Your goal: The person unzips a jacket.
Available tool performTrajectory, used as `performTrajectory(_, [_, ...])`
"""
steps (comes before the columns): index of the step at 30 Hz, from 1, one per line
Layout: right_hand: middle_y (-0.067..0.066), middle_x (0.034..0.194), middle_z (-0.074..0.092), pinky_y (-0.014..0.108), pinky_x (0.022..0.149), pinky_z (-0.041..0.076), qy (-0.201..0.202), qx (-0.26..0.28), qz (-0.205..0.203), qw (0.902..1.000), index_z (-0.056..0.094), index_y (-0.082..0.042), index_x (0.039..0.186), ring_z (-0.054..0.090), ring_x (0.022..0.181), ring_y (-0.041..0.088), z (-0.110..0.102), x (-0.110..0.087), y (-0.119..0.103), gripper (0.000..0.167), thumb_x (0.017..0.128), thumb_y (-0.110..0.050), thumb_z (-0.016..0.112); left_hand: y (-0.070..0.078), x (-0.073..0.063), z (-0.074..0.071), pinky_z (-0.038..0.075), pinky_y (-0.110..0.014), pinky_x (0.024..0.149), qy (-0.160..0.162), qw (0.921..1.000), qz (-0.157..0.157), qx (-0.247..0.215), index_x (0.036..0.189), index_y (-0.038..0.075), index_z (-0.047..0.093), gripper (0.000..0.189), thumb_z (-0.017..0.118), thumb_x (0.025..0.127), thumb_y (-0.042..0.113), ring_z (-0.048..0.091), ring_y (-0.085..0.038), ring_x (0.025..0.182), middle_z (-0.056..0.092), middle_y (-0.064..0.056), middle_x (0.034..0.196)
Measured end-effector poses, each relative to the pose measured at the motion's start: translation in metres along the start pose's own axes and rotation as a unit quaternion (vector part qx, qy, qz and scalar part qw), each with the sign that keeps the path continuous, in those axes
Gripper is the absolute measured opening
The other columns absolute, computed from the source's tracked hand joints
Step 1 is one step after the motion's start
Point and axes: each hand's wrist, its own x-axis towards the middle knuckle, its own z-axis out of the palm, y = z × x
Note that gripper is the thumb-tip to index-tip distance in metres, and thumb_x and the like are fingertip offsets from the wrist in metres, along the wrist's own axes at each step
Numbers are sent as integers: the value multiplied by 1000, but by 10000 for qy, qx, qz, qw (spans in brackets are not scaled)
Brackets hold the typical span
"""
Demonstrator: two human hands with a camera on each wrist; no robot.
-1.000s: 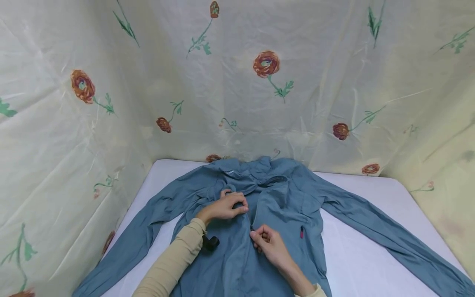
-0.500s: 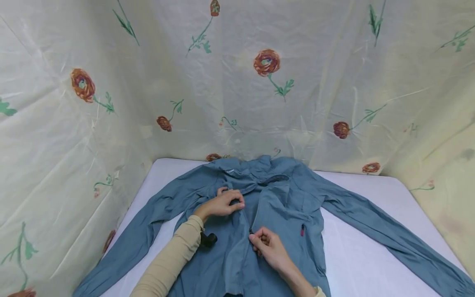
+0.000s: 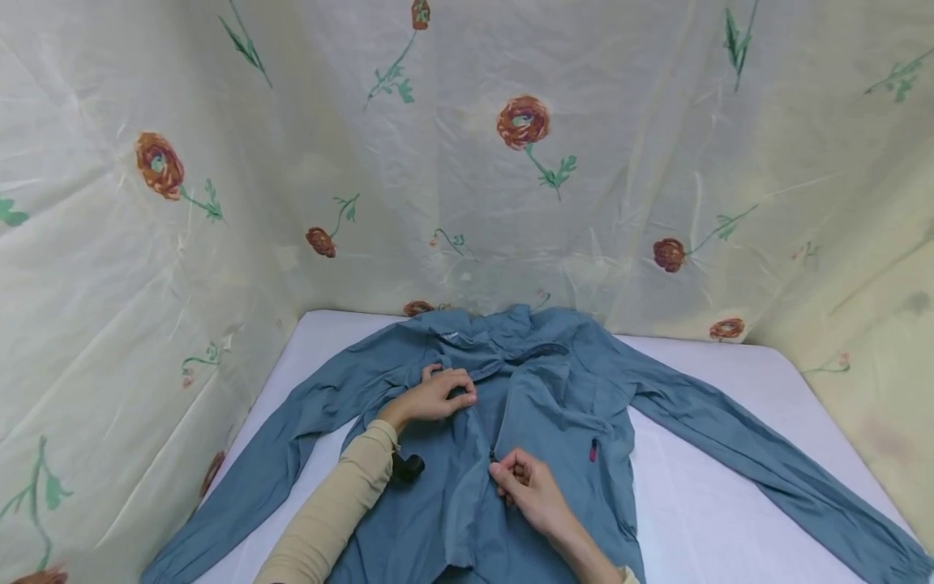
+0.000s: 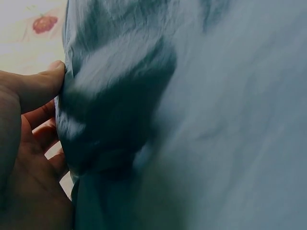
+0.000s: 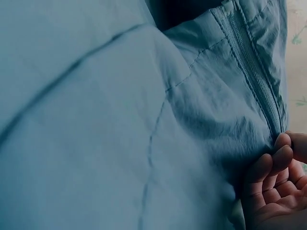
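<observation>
A blue-grey zip-front jacket [image 3: 562,414] lies spread face up with both sleeves out to the sides. Its front is partly unzipped, the gap running down from the collar. My left hand [image 3: 435,395] pinches the left front edge near the chest and holds it up; in the left wrist view the thumb [image 4: 45,84] presses the cloth against the fingers. Lower down, my right hand [image 3: 531,487] pinches at the dark zipper pull [image 3: 492,456], at the bottom of the gap. The right wrist view shows the zipper tape [image 5: 256,76] leading down to those fingertips, which hide the pull there.
Under the jacket is a white table [image 3: 700,470]. Pale flowered curtains [image 3: 584,178] hang close around its back and sides. A black wrist camera [image 3: 409,468] hangs by the left forearm. On the jacket's right chest is a pocket zip with a red pull [image 3: 593,451].
My left hand has drifted slightly left and up, drawing the front edge with it and widening the gap a little. The lower front edge has lifted into view. My right hand stays nearly still.
</observation>
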Motion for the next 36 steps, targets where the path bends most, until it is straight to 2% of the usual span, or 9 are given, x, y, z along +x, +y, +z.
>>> performTrajectory(10, [3,69,55,23,56,48,-55,74,-79,9999,54,3,90,51,56,7,0,2,1,27,94,-23,59,-7,3,-6,13,-58,106,-83,9998,-197,5,97,19,60,17,49,99,31,53,-17,99,57,1,100])
performTrajectory(16, [4,69,55,24,55,47,-44,47,-147,9999,54,4,90,51,56,7,2,1,2,30,94,-24,59,2,0,-2,8,-60,109,68,9977,-336,582,97,24,64,14,54,97,32,54,-16,103,59,5,103])
performTrajectory(19, [4,68,55,24,55,47,111,57,-130,9998,53,3,89,50,55,7,4,2,4,28,94,-24,59,19,-3,4,0,-60,113,156,9960,-76,874,104,26,67,19,53,97,36,54,-15,113,61,8,112])
performTrajectory(21, [4,67,55,24,54,46,278,108,-114,9995,53,1,88,50,54,8,5,3,5,26,94,-23,60,31,-7,11,0,-58,114,18,9942,273,1042,108,26,67,23,50,98,37,54,-12,116,63,9,114])
performTrajectory(24, [5,65,55,23,53,46,547,170,-208,9981,54,1,85,50,54,9,5,6,7,23,93,-20,61,49,-13,21,6,-57,116,-292,9873,713,1389,100,24,68,28,42,101,35,60,-9,104,66,8,102])
performTrajectory(26, [5,65,55,23,53,45,611,174,-270,9976,54,1,84,50,53,9,4,7,8,22,93,-18,61,56,-17,26,12,-55,115,-402,9837,832,1545,93,24,66,28,41,102,33,61,-8,93,65,9,91])
performTrajectory(28, [6,65,55,23,52,45,610,147,-320,9975,54,2,84,50,53,9,4,7,8,22,93,-17,61,58,-19,28,14,-55,115,-355,9847,811,1499,89,24,63,25,43,102,31,60,-6,87,63,10,85])
performTrajectory(31, [6,66,55,23,53,45,557,137,-298,9979,54,2,85,50,53,9,3,7,8,22,94,-18,59,56,-21,27,14,-55,114,-326,9912,744,1043,88,25,61,17,49,99,29,59,-3,87,62,12,85])
performTrajectory(36, [4,66,55,22,53,46,475,155,-324,9982,55,3,86,50,53,7,4,5,8,24,93,-19,60,48,-22,21,14,-55,114,-655,9943,684,483,88,27,61,14,52,98,30,56,-2,87,60,13,85])
